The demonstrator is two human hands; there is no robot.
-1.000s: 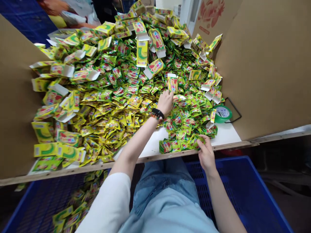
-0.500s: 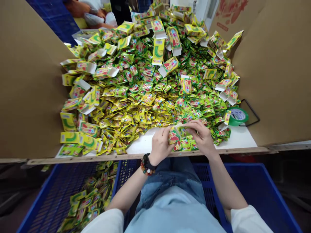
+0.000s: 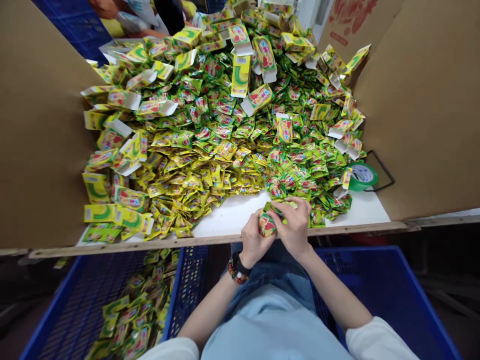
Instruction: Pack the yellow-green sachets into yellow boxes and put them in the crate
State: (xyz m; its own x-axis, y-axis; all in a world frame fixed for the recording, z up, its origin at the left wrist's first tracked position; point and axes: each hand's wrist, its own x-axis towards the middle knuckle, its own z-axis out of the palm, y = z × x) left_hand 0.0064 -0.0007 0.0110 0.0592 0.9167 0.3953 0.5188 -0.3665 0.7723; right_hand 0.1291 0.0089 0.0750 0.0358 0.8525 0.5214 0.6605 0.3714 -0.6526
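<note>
My left hand (image 3: 255, 239) is closed around a small printed candy box (image 3: 266, 225) with a red fruit picture, held low over the table's front edge. My right hand (image 3: 294, 225) meets it from the right, thumb and fingers pinched at the box's upper end. A green candy packet (image 3: 268, 207) shows at that end, against the right fingertips; how far it sits inside the box is hidden. Just beyond the hands lie green packets (image 3: 288, 181), with yellow packets (image 3: 195, 181) heaped to the left.
Several printed boxes (image 3: 131, 197) lie at the left of the heap, more on top. Cardboard walls (image 3: 420, 110) flank the table. Green tape (image 3: 363, 176) lies at right beside a black wire frame. Below are a blue crate (image 3: 48, 320) with filled boxes and another blue crate (image 3: 408, 295).
Both hands have come down toward me with the box. My right hand has moved left, close against the left one, and a green packet now shows at the box's end. The view has shifted slightly.
</note>
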